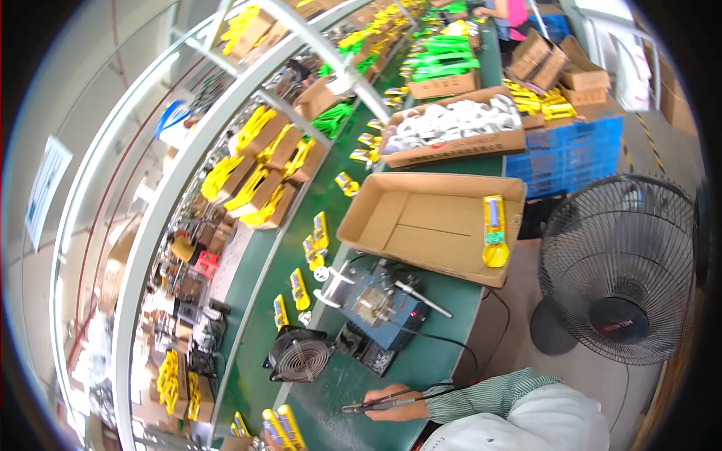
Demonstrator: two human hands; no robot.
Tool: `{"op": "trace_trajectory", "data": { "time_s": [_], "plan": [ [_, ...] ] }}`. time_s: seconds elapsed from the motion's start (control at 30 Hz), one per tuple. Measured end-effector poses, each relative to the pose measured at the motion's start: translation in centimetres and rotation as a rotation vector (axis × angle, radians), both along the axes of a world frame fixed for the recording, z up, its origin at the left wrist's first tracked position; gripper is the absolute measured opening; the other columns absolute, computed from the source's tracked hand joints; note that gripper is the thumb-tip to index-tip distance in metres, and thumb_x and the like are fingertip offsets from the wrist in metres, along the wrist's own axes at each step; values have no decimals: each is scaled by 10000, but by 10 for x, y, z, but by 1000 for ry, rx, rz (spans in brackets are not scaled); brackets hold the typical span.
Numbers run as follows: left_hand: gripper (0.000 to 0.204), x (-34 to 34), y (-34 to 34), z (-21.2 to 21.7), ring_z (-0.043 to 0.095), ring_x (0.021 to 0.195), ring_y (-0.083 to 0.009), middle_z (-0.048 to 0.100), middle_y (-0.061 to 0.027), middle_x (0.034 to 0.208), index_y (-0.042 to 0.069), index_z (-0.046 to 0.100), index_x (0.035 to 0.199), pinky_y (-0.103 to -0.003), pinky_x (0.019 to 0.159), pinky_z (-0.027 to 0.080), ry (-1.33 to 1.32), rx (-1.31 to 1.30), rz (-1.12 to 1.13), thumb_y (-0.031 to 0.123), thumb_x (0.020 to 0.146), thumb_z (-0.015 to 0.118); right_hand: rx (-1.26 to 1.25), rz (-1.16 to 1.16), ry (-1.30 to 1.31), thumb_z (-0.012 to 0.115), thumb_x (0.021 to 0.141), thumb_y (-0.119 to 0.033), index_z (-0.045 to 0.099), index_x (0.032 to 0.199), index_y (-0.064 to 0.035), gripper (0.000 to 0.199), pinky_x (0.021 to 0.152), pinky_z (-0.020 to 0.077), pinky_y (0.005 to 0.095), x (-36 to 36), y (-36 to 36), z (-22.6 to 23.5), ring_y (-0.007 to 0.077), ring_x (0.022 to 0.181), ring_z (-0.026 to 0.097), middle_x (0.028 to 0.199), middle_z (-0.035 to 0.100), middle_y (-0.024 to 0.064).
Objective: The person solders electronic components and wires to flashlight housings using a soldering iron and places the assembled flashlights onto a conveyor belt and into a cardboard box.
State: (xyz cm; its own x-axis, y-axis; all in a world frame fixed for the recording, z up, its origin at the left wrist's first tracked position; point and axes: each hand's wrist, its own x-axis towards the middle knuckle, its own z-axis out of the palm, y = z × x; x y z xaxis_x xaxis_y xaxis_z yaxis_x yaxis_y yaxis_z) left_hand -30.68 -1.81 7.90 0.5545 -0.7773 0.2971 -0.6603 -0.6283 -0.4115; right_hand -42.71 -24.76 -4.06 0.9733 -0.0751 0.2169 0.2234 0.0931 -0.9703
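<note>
My right hand point(396, 403) is closed round a soldering iron point(368, 407) with a dark cable, held low over the green bench. Its thin tip points left. At the lower edge, only a little of my left hand point(266, 439) shows, against two yellow handheld devices point(282, 428) standing side by side; it seems to grip them, but most of its fingers are out of the picture. Beyond the right hand stands a blue soldering station point(383, 316) with a white spool holder point(333, 288). A small round fan point(301, 356) sits left of it.
Yellow devices point(298, 289) lie in a row along the green belt point(259, 349). An open carton point(429, 218) holds one yellow device point(494, 231); behind it is a carton of white parts point(456, 124). A large black fan point(618, 270) stands right. Someone in pink point(511, 13) is far off.
</note>
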Motion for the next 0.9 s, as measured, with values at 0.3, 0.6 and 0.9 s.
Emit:
{"op": "trace_trajectory", "data": {
  "time_s": [0.3, 0.6, 0.9],
  "plan": [
    [754, -3, 60, -99, 625, 796, -325, 551, -269, 1113, 2, 159, 1387, -447, 563, 466, 885, -451, 414, 147, 799, 607, -106, -35, -1, 598, 828, -229, 559, 937, -80, 188, 588, 435, 300, 5, 21, 9, 162, 631, 564, 698, 578, 56],
    [741, -1, 81, -72, 559, 807, -359, 528, -203, 906, 25, 297, 1350, -418, 682, 471, 528, -506, 371, 184, 722, 657, 15, -222, -56, 650, 786, -60, 588, 901, -10, 140, 614, 486, 228, 29, 47, 35, 94, 692, 609, 760, 640, 54],
    [651, 15, 79, -107, 536, 843, -308, 522, -133, 910, 132, 397, 1306, -383, 668, 485, 504, -468, 520, 242, 725, 668, -140, -180, -8, 578, 818, 14, 501, 943, 65, 156, 531, 491, 229, 71, 100, 62, 121, 584, 597, 771, 640, 133]
  ]
}}
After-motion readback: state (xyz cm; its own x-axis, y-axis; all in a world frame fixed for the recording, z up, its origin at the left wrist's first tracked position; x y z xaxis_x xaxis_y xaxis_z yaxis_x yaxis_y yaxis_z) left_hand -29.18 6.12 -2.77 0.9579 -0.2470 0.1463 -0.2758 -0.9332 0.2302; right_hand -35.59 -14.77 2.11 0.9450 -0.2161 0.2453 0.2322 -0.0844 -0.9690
